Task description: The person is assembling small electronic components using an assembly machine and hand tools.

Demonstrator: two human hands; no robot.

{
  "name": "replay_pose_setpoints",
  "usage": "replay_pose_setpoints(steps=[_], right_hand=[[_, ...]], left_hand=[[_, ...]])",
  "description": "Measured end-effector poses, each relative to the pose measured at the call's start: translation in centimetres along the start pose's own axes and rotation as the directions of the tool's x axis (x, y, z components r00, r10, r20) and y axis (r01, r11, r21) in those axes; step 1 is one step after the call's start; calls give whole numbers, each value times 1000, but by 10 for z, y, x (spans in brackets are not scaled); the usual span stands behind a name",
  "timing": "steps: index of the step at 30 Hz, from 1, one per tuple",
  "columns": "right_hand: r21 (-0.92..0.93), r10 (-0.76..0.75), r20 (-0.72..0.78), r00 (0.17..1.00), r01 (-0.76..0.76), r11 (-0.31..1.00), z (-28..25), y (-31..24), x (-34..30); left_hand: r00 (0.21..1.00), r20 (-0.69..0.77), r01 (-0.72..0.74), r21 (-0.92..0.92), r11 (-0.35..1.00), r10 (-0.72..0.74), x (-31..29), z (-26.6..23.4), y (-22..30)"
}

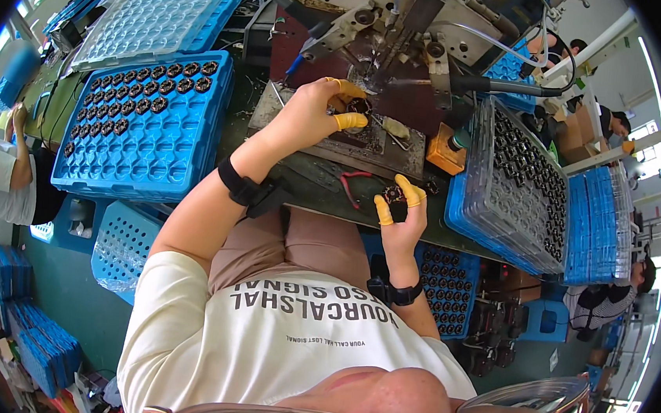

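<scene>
My left hand, with yellow finger cots on its fingertips, reaches to the machine's work spot. Its thumb and finger pinch a small round dark part, apparently a motor stator, under the machine's metal arms. Nearer to my body, my right hand also wears yellow finger cots. Between its thumb and fingers is a second motor stator, dark with copper-coloured bits. Red-handled pliers lie on the bench between my two hands.
At the left, a blue tray holds rows of stators, with another covered tray behind it. Stacked trays with stators stand at the right. An orange block sits beside the metal machine base. Other people are around the room.
</scene>
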State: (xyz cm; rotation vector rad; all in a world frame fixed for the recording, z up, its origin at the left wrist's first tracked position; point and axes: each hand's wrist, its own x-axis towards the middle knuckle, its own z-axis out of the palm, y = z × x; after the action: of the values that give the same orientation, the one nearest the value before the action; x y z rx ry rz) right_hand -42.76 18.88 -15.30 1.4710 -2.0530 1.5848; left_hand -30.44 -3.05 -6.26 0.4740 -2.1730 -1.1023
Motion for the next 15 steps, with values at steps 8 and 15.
replay_pose_setpoints(steps=[8, 15], right_hand=[[-46, -100, 1, 995, 100, 994, -5, 0, 5], [-474, -258, -44, 965, 207, 856, -30, 12, 84]], left_hand=[[985, -94, -127, 191, 973, 147, -9, 16, 5], [977, -125, -149, 168, 974, 171, -38, -6, 4]])
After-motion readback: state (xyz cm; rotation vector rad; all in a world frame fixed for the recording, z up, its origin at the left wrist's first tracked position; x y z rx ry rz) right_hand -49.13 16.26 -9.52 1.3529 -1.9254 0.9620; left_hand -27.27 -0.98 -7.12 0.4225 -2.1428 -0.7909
